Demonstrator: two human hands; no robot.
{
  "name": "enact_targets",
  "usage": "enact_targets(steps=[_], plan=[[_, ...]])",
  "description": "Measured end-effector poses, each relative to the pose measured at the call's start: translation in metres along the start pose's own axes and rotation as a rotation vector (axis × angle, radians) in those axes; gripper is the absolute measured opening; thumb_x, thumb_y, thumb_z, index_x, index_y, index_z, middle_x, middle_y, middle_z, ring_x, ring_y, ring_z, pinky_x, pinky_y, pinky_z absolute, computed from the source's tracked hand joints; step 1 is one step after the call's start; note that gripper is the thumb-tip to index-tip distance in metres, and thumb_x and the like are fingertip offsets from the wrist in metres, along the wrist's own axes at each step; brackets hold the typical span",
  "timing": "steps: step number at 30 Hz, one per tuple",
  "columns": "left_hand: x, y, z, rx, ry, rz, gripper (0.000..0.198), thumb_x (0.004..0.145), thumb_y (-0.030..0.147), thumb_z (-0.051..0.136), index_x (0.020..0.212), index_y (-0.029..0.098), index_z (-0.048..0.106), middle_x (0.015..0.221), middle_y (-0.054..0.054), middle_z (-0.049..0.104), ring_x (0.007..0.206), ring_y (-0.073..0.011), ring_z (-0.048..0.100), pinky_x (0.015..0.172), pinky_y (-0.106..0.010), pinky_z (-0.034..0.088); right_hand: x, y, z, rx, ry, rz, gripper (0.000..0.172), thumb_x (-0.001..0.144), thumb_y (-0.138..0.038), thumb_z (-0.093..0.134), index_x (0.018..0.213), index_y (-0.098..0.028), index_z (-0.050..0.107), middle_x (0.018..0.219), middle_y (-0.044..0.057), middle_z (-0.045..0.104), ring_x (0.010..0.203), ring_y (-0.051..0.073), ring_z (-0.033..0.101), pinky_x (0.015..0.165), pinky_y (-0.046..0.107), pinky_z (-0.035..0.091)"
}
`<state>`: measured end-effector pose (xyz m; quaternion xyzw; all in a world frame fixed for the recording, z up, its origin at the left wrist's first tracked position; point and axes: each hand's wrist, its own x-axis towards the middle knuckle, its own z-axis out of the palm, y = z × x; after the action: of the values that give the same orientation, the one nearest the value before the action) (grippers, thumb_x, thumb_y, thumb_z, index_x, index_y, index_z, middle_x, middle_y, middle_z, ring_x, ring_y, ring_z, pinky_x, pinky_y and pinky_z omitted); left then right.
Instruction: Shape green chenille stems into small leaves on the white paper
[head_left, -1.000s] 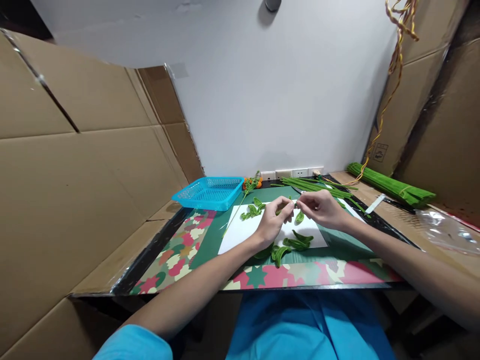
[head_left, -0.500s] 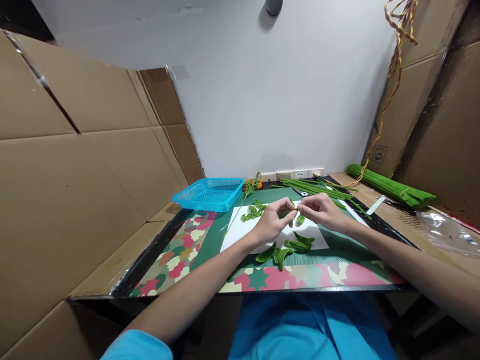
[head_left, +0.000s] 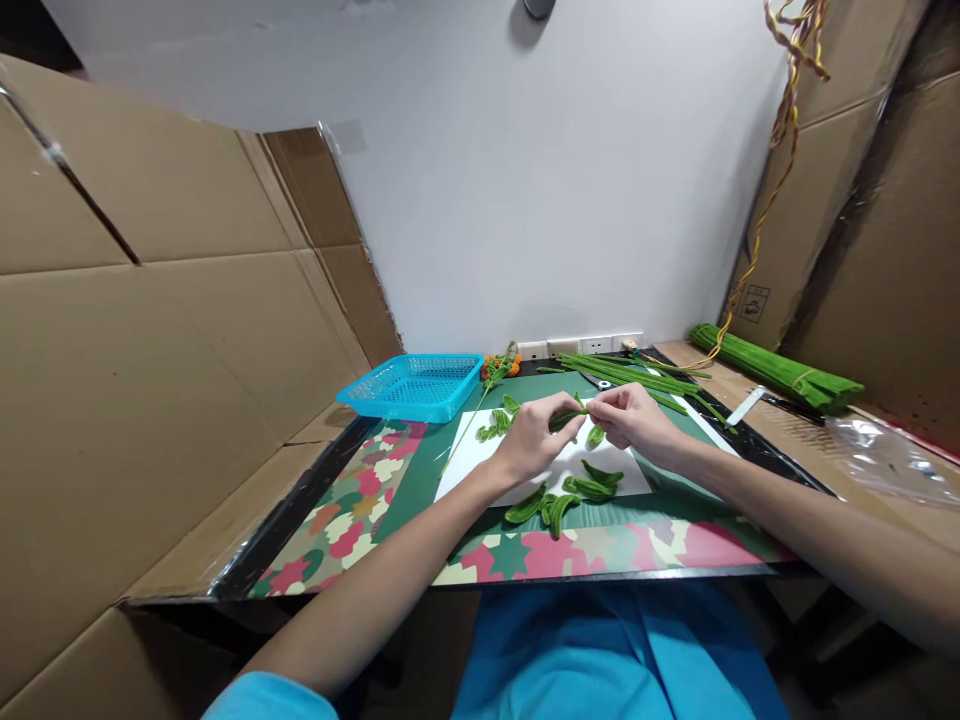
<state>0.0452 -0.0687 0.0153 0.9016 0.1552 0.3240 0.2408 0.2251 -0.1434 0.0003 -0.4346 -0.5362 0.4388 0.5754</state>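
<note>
Above a white paper sheet [head_left: 469, 460], my left hand [head_left: 536, 433] pinches a small green fuzzy piece [head_left: 579, 402]. My right hand [head_left: 634, 425] has its fingertips closed at the same piece, nearly touching the left fingertips. Just below the hands a green leaf-shaped loop [head_left: 595, 436] lies on the paper. More curved green leaves [head_left: 592, 487] rest nearer the front, some past the paper's edge [head_left: 526, 506]. Small green curled pieces [head_left: 493, 425] sit left of my left hand. The fingers partly hide the held piece.
A blue basket [head_left: 420, 390] stands at the back left beside orange flowers [head_left: 501, 366]. Green stems [head_left: 630, 370] and scissors [head_left: 600, 383] lie behind the hands. A green bundle [head_left: 776, 370], a white strip [head_left: 746, 406] and clear plastic [head_left: 885, 460] are at the right. Cardboard walls [head_left: 150, 400] flank the table.
The whole view has shifted slightly. My right hand's fingers have curled in more at the green piece, while my left hand keeps its pinch.
</note>
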Motion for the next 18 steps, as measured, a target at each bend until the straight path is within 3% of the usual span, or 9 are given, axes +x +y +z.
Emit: enact_targets(steps=[4,7,13,18], plan=[[-0.001,-0.004,0.012,-0.516,0.027,-0.312,0.039,0.089,0.054,0.061,0.088,0.015,0.06,0.071,0.0,0.06,0.06,-0.0085,0.055,0.058,-0.021,0.044,0.006,0.003,-0.012,-0.186,0.057,-0.152,0.044,0.081,-0.054,0.072,0.065,-0.015,0.059,0.05,-0.004,0.045,0.042,0.006,0.032,0.041,0.022,0.02],[-0.004,-0.004,0.02,-0.727,0.022,-0.458,0.041,0.084,0.055,0.066,0.087,0.015,0.058,0.07,0.001,0.058,0.055,-0.0072,0.052,0.049,-0.02,0.04,0.009,0.007,-0.019,-0.213,0.045,-0.19,0.047,0.083,-0.059,0.069,0.066,-0.016,0.056,0.049,-0.005,0.043,0.043,0.006,0.031,0.042,0.022,0.02],[-0.002,-0.005,0.021,-0.835,0.01,-0.522,0.045,0.08,0.057,0.071,0.087,0.013,0.061,0.068,0.0,0.059,0.052,-0.0063,0.052,0.046,-0.019,0.038,0.011,0.014,-0.023,-0.205,-0.014,-0.16,0.05,0.086,-0.064,0.064,0.068,-0.02,0.049,0.045,-0.007,0.041,0.041,0.007,0.03,0.044,0.023,0.021],[0.0,-0.012,0.019,-0.827,0.032,-0.557,0.048,0.081,0.062,0.067,0.08,0.015,0.058,0.064,0.002,0.056,0.047,-0.0054,0.049,0.044,-0.018,0.037,0.009,0.012,-0.023,-0.241,0.013,-0.181,0.051,0.087,-0.064,0.062,0.066,-0.02,0.047,0.045,-0.007,0.041,0.042,0.007,0.03,0.045,0.023,0.022]])
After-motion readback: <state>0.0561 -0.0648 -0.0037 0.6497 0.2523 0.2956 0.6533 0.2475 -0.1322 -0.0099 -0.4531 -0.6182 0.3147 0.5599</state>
